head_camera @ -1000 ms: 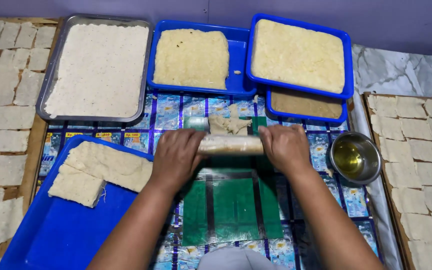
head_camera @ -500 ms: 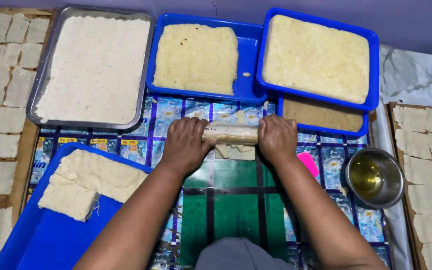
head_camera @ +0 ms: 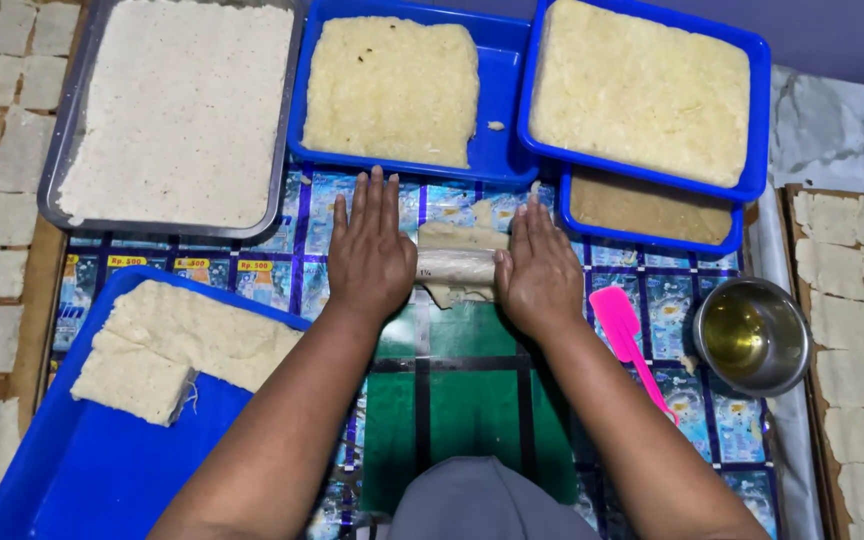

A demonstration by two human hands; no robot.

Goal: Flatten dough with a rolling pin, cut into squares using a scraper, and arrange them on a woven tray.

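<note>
My left hand (head_camera: 370, 245) and my right hand (head_camera: 538, 268) lie flat, fingers stretched out, on the two ends of a pale rolling pin (head_camera: 455, 266). The pin rests across a small flattened piece of beige dough (head_camera: 460, 238) on the printed plastic table cover (head_camera: 282, 270). Both palms press on the pin; the fingers do not curl round it.
A metal tray of white mix (head_camera: 177, 110) is at the back left. Blue trays of yellowish mix (head_camera: 392, 90), (head_camera: 642, 90) and brown filling (head_camera: 647, 208) line the back. A blue tray with dough slabs (head_camera: 167, 345) is front left. A pink spatula (head_camera: 630, 335) and a steel oil bowl (head_camera: 752, 335) lie right.
Both hands have rolled the pin over the dough, and the fingers now stretch out flat. The view has shifted closer to the table, and the pink spatula has come into view.
</note>
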